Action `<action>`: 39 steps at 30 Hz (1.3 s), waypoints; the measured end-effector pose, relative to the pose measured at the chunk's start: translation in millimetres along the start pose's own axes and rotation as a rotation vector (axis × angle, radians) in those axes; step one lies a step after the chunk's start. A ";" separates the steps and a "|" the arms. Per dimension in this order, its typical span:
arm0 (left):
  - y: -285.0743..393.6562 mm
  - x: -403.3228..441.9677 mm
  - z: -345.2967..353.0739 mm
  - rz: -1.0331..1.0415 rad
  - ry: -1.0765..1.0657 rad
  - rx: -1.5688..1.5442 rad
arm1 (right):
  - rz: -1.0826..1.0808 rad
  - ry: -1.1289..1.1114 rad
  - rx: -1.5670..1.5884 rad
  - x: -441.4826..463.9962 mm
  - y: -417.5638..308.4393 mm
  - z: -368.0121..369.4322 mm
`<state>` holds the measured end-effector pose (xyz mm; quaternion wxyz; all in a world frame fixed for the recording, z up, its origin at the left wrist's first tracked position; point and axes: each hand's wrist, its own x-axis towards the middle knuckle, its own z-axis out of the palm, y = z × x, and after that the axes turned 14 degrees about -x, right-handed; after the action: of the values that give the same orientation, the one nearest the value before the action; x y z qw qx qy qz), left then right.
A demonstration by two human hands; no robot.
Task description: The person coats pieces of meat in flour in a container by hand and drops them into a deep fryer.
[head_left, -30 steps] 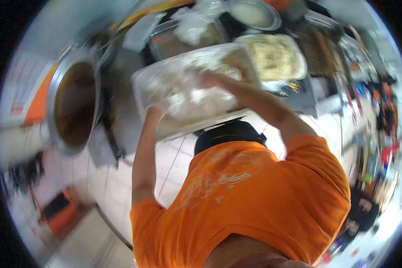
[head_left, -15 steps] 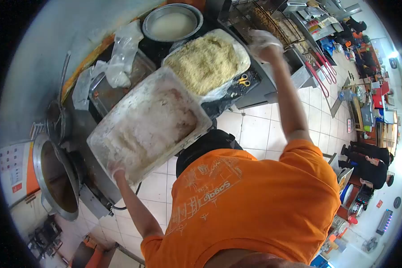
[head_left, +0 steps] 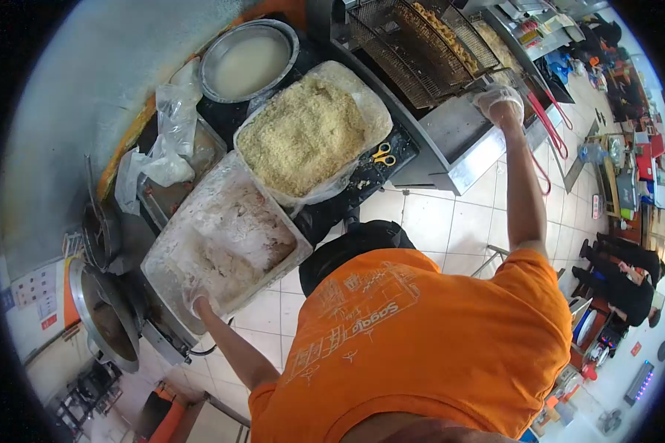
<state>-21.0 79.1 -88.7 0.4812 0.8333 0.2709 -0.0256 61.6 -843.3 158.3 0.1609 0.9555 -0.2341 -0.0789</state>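
My left hand, in a clear glove, is at the near left end of a white tub of flour; its fingers are hard to make out against the flour. My right hand, gloved too, is closed at the front end of a wire fryer basket, seemingly on its handle. Golden fried pieces lie in the basketwork. Red-coated handles stick out just right of this hand. Between my arms stands a lined tub of pale breadcrumbs.
A metal bowl of whitish liquid stands behind the crumbs. Yellow scissors lie by the crumb tub. A plastic bag rests on a tray at left. A large metal pot sits lower left. People are farther off at right.
My right hand has come down onto the front of the fryer basket from above it. My left hand stays at the flour tub. The camera view has shifted right.
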 end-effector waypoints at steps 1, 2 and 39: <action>11.1 -5.2 4.0 -0.007 0.011 0.034 | 0.016 0.187 0.093 -12.5 0.7 2.6; 9.9 -3.4 4.8 -0.014 0.012 0.042 | 0.035 0.366 0.191 -21.0 0.3 9.6; 69.3 -11.6 -58.0 -0.203 -0.057 0.327 | -1.411 -0.068 0.734 -249.9 -584.2 -55.1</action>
<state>-10.6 94.5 0.5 0.3420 0.8677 0.3319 -0.1411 101.2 -220.3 27.5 -0.2592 0.8673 0.4107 -0.1091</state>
